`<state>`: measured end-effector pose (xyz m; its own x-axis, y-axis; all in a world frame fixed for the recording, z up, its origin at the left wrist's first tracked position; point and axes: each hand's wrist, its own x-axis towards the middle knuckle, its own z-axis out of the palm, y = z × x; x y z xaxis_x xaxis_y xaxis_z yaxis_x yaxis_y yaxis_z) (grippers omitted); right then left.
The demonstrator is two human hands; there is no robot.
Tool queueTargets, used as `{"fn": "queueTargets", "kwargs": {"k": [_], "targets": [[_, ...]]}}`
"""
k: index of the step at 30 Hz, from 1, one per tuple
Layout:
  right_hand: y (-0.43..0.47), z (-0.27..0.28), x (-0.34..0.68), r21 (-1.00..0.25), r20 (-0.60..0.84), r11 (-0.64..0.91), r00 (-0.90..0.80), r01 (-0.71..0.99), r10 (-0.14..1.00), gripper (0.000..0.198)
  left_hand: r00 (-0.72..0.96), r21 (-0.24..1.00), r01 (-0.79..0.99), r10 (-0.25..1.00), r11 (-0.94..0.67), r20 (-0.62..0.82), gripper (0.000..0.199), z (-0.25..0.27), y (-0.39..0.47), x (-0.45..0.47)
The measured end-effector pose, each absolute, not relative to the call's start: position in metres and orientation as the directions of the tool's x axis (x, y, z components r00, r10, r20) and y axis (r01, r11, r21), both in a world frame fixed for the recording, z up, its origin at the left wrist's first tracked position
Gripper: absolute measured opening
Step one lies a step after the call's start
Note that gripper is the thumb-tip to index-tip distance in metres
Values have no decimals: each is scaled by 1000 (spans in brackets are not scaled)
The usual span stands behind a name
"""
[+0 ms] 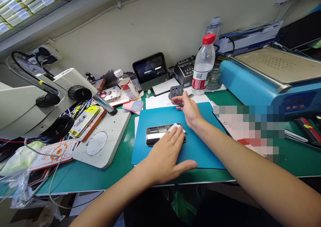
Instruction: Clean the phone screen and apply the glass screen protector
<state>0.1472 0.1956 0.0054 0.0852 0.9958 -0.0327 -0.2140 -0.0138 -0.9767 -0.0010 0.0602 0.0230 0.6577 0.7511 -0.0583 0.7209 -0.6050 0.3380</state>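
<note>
A smartphone (153, 137) lies flat on a blue mat (142, 156), its dark glossy face reflecting light. My left hand (167, 150) rests over the phone's right part, fingers stretched flat and thumb spread to the right. Under those fingertips a folded white wipe (175, 126) is pressed against the glass; the hand hides part of the phone. My right hand (189, 111) is raised just beyond the phone's right end, palm turned left. Its fingers are loosely apart with nothing visible between them. A dark grey slotted piece (176, 91) is behind those fingers.
To the left a microscope (50, 103) stands on its white base (112, 136), beside boxes. Behind the mat are a small bottle (127, 86), a screen device (150, 70) and a red-capped bottle (202, 66). A blue heating plate machine (250, 86) fills the right back.
</note>
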Motion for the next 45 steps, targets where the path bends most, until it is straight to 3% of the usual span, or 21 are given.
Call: {"fn": "queueTargets", "kwargs": {"k": [4, 11, 15, 22, 33, 37, 42, 45], "targets": [[197, 4, 149, -958, -61, -33, 90, -284, 994, 68, 696, 340, 685, 717, -644, -42, 92, 20, 57, 5], [201, 3, 151, -913, -109, -82, 44, -399, 993, 84, 558, 299, 802, 827, -517, -65, 85, 17, 63, -10], [198, 7, 148, -845, -130, -96, 28, -526, 991, 85, 585, 239, 793, 809, -560, -45, 96, 14, 50, 8], [191, 11, 150, -680, -50, -66, -44, -731, 998, 90, 683, 224, 711, 730, -667, 6, 91, 16, 42, 18], [188, 10, 149, -623, 23, -96, -141, -776, 990, 87, 515, 115, 848, 856, -517, 51, 89, 6, 46, -11], [189, 11, 149, -618, 27, -87, -131, -781, 991, 91, 578, 134, 804, 814, -579, 47, 94, 7, 34, 8], [189, 13, 148, -604, 35, -82, -130, -793, 991, 94, 742, 208, 652, 670, -729, 24, 87, 13, 32, 16], [188, 13, 147, -610, 33, -89, -137, -787, 990, 94, 733, 213, 663, 680, -718, 11, 84, 14, 37, 2]]}}
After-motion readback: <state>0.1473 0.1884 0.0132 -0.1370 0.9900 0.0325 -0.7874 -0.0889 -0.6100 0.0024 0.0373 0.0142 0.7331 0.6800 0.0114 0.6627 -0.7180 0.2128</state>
